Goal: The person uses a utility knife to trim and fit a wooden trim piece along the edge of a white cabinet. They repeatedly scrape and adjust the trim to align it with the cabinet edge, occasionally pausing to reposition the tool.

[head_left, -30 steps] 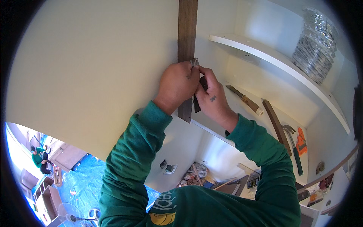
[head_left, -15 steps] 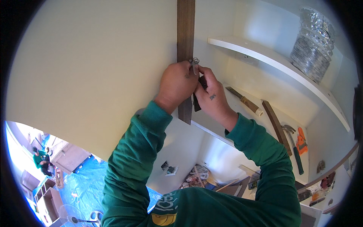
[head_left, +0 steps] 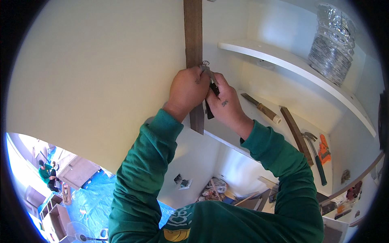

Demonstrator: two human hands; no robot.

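Observation:
A long dark wooden strip [head_left: 193,32] runs vertically along the pale panel's edge. My left hand [head_left: 185,91] is closed at the strip, its fingertips around a small metal piece [head_left: 205,67] topped by wire loops. Close beside it, my right hand [head_left: 227,104] is wrapped round a dark, narrow object [head_left: 209,111], possibly a tool handle, whose shape is partly hidden by the fingers. The metal piece and dark object meet under my fingers; whether they are joined I cannot tell.
White cabinet shelves [head_left: 263,48] hold a silver flexible duct [head_left: 330,52], a chisel [head_left: 263,107], a wooden batten [head_left: 296,133], a claw hammer [head_left: 318,162] and an orange tool [head_left: 323,148]. Lower left, a person [head_left: 48,176] crouches by a wooden unit [head_left: 76,168] and blue sheeting [head_left: 93,198].
The view has shifted slightly, so the strip and upper shelf sit a little farther left. Both hands keep nearly the same closed hold, with the metal piece slightly shifted between the fingers.

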